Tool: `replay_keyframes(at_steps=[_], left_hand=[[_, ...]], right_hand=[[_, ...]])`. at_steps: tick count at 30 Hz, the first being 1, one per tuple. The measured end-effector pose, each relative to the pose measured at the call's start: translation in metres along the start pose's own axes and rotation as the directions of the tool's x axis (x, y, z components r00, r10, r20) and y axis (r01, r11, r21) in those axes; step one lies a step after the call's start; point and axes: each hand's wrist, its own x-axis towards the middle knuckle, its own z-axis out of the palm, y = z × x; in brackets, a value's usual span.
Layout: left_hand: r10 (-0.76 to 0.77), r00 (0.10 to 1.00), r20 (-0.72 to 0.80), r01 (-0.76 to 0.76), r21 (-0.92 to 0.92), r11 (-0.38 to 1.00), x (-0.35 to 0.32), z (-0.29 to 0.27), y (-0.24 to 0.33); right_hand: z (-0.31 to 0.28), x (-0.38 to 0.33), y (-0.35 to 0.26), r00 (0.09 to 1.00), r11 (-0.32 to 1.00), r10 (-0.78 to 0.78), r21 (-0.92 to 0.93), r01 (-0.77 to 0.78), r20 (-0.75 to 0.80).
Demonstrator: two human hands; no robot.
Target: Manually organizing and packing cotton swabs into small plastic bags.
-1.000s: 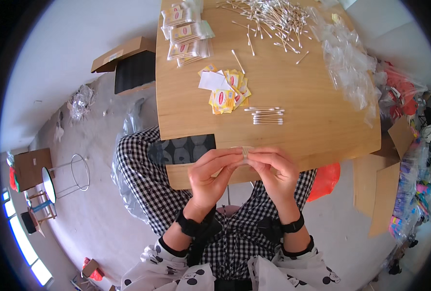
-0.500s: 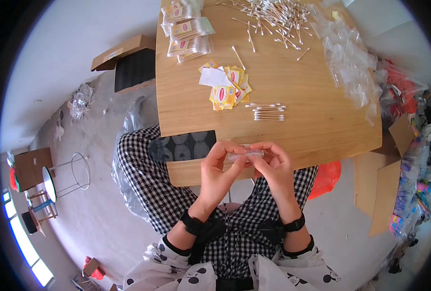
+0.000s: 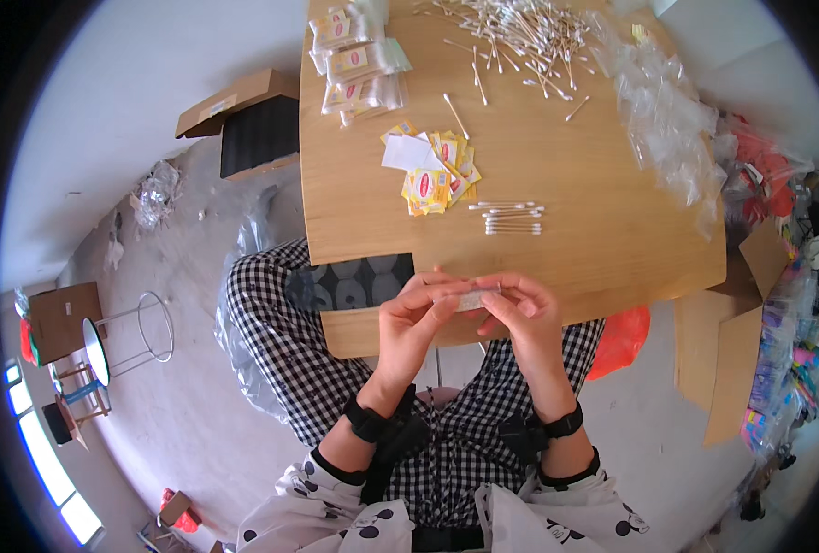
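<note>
Looking down from the head camera, I see both hands meet over the near edge of the wooden table (image 3: 557,249), and between them they hold one small clear packet (image 3: 472,297). My left hand (image 3: 416,323) has its fingers closed on the left end of the packet, and my right hand (image 3: 526,313) pinches the right end, so both grips are closed on the same thing. The packet lies nearly flat and level between the fingertips, just above the table edge; what is inside it I cannot tell, it is too small and partly covered. On the table, near the hands, a short row of cotton swabs (image 3: 509,217) lies side by side, apart from the rest. Beside it, to the left, there is a loose heap of yellow and red paper cards (image 3: 435,175) with one white card on top. At the far left corner several filled clear packets (image 3: 359,63) are stacked, each with a coloured card inside. At the far edge a big loose pile of cotton swabs (image 3: 524,32) is spread out, and a few single swabs lie away from it. Along the right side a heap of empty clear plastic bags (image 3: 667,124) reaches down the table. On the floor to the left stands an open cardboard box (image 3: 243,115), its inside dark.
</note>
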Motion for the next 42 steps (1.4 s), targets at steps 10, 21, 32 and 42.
replay_keyframes(at_steps=[10,21,32,42], left_hand=[[-0.009,0.999,0.048,0.008,0.024,1.0,0.001,-0.006,0.002],[0.261,0.965,0.029,-0.248,0.433,0.867,0.009,0.0,0.025],[0.394,0.916,0.076,-0.359,0.594,0.72,-0.001,0.014,0.025],[0.407,0.907,0.106,-0.397,0.539,0.743,-0.007,0.008,0.023]], right_hand=[[-0.001,0.0,0.001,1.0,1.0,0.008,-0.024,-0.008,-0.005],[0.006,-0.003,-0.002,0.987,0.975,-0.155,-0.165,0.148,-0.032],[0.003,-0.01,0.006,0.937,0.924,-0.31,-0.286,0.255,-0.164],[0.002,-0.02,0.008,0.888,0.851,-0.448,-0.354,0.388,-0.103]])
